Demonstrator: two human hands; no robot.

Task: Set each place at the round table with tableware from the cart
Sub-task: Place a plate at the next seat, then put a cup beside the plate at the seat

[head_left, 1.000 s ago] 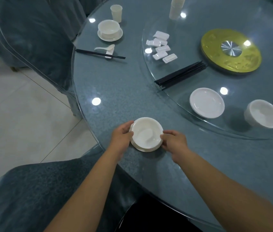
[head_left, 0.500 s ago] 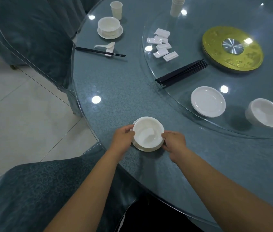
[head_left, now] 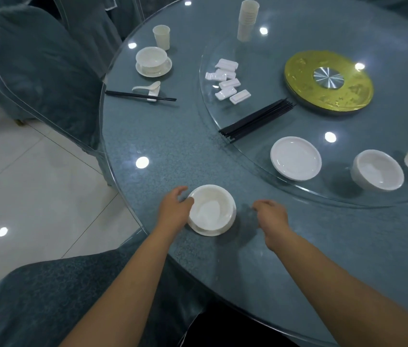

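two hands over the round table [head_left: 172, 146] now. left hand [head_left: 174, 211], fingers loosely curled, touches the left rim of the white bowl [head_left: 211, 209] without gripping it; bowl sits on its saucer [head_left: 205, 231] near the table edge. right hand [head_left: 271, 216] hovers just right of the bowl, fingers loosely curled, empty.

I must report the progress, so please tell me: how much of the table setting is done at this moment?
Done: one far place has a bowl on saucer, cup, spoon and chopsticks. In hand: the near bowl and saucer, touched by the left hand; the right hand is apart, empty. Left: this place lacks cup, spoon, rest and chopsticks; supplies wait on the glass turntable.
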